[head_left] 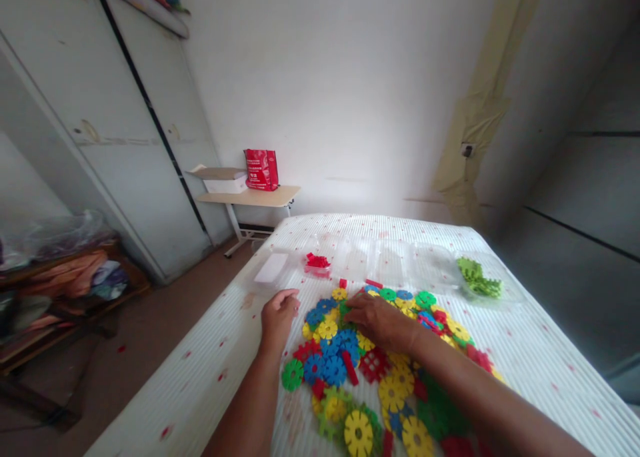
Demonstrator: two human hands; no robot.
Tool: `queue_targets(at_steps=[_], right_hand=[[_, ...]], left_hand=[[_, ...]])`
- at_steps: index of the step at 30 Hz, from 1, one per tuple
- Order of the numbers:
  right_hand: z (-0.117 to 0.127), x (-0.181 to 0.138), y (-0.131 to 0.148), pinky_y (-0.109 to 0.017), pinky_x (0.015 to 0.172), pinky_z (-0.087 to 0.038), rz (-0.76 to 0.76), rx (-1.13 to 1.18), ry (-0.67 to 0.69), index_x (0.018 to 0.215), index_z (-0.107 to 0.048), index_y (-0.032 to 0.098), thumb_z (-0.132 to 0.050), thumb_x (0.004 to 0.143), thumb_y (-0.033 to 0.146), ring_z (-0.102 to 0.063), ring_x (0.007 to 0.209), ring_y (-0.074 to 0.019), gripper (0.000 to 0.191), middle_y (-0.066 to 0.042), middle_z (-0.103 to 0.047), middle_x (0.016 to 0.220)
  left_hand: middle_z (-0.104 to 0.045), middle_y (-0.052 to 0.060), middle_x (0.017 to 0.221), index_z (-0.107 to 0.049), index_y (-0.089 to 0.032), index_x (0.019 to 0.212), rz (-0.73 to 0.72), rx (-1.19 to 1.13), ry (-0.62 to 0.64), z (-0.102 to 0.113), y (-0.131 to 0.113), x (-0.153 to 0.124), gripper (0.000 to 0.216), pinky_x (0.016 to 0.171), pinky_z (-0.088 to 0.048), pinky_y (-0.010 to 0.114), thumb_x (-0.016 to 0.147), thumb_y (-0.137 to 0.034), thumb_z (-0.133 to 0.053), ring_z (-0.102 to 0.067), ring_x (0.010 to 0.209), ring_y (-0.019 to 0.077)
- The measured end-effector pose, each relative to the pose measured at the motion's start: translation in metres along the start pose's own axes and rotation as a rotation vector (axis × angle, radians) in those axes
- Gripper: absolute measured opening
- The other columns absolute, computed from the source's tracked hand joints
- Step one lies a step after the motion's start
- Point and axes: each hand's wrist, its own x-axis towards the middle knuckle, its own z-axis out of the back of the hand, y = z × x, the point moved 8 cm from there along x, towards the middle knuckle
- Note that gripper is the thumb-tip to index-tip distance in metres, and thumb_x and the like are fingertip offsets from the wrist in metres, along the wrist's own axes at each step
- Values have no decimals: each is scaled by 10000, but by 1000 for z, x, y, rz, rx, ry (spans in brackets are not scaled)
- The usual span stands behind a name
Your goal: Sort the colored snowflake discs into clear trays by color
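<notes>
A spread-out pile of plastic notched discs and small pieces covers the near middle of the table, with a blue disc (334,370), a yellow disc (359,433) and a green disc (293,375) among them. My right hand (377,318) reaches into the far part of this pile, its bent fingers bunched by a green piece; whatever they grip is hidden. Left of the pile, my left hand (280,316) hovers near the table, loosely curled, thumb and forefinger apart, with nothing visible in it. A red bar (350,368) lies across the blue discs.
Clear plastic containers stand in a row beyond the pile. One holds red pieces (317,262), and the far right one holds green pieces (479,278). A white block (271,268) sits at the left end. Behind, a small side table (280,196) carries a red bag (261,169).
</notes>
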Motion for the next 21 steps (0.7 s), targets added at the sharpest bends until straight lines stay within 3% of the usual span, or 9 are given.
queue_targets(at_steps=[9, 14, 17, 21], right_hand=[[9, -43, -16, -345, 884, -439, -136, -50, 17, 1002, -661, 212, -481, 810, 88, -552, 1062, -215, 291, -90, -599, 1171], [16, -57, -19, -310, 755, -457, -218, -126, 121, 788, -669, 197, -474, 763, 57, -594, 900, -210, 242, -55, -657, 846], [24, -53, -15, -330, 727, -447, -270, -205, 138, 689, -647, 176, -488, 740, 62, -593, 855, -228, 202, -70, -648, 780], [25, -29, 7, -345, 831, -423, -142, -138, 47, 922, -653, 180, -473, 761, 70, -563, 967, -225, 265, -82, -659, 968]], left_hand=[[-605, 5, 578, -667, -110, 849, -10, 11, -14, 1, -1, -1, 328, 462, -394, 216, 634, -336, -564, -507, 465, 106], [-596, 4, 572, -662, -108, 835, -2, -4, -12, -1, -3, -1, 324, 458, -388, 216, 622, -328, -558, -499, 464, 105], [-599, 3, 579, -661, -111, 844, -2, -14, -10, -2, -2, 0, 319, 458, -387, 215, 624, -317, -556, -497, 466, 103], [-593, 3, 580, -656, -108, 843, -3, -21, -8, -1, 0, -1, 308, 465, -389, 215, 632, -310, -559, -500, 475, 104]])
